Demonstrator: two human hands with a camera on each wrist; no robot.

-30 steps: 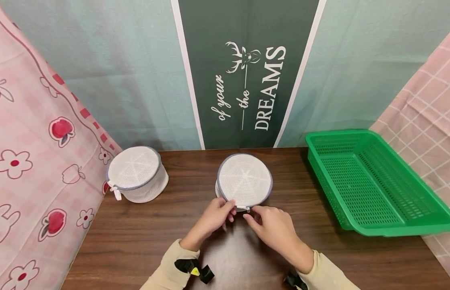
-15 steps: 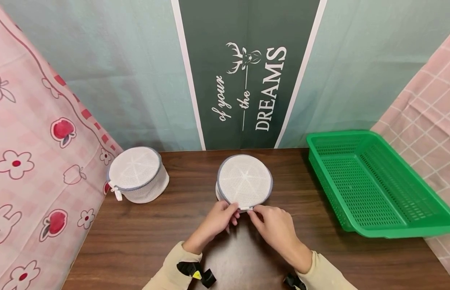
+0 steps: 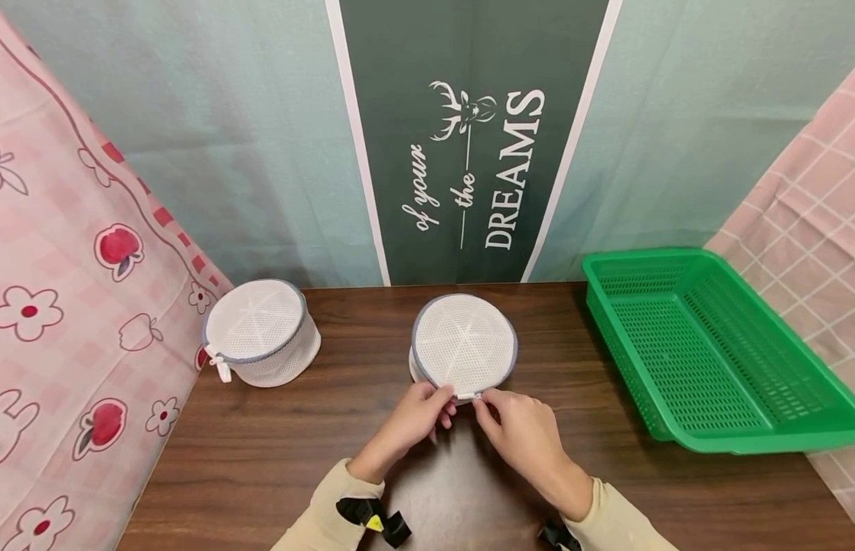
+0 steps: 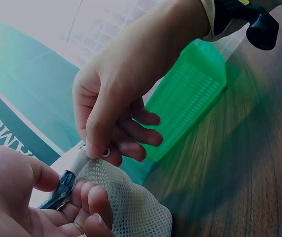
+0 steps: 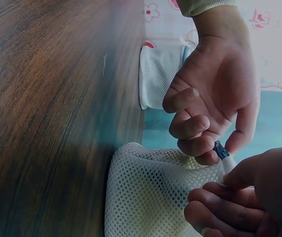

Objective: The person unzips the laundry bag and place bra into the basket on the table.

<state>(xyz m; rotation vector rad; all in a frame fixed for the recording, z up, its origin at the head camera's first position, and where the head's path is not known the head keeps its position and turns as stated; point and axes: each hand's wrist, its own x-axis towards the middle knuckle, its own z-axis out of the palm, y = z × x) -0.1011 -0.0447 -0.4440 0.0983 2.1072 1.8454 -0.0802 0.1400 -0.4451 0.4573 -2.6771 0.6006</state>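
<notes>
A round white mesh laundry bag [image 3: 465,340] with a blue-grey rim stands upright in the middle of the wooden table. At the rim's near side, my left hand [image 3: 408,417] pinches the dark edge between thumb and fingers. Just right of it, my right hand [image 3: 523,432] pinches the white end of the zipper [image 5: 227,165] between thumb and forefinger; the slider itself is mostly hidden by the fingertips. The bag's lid looks flat and closed over its top. Through the mesh side [image 5: 151,197] in the right wrist view, a yellowish patch shows, its nature unclear.
A second white mesh bag [image 3: 258,321] stands at the left, its white zip tab hanging at the front. A large green plastic basket [image 3: 664,413] sits on the right. Curtains hang behind the table [image 3: 262,459] and along both sides.
Both hands have shifted slightly along the near rim, the left one to the right. My right thumb has come up from below to meet the forefinger at the zipper. The bag has hardly moved.
</notes>
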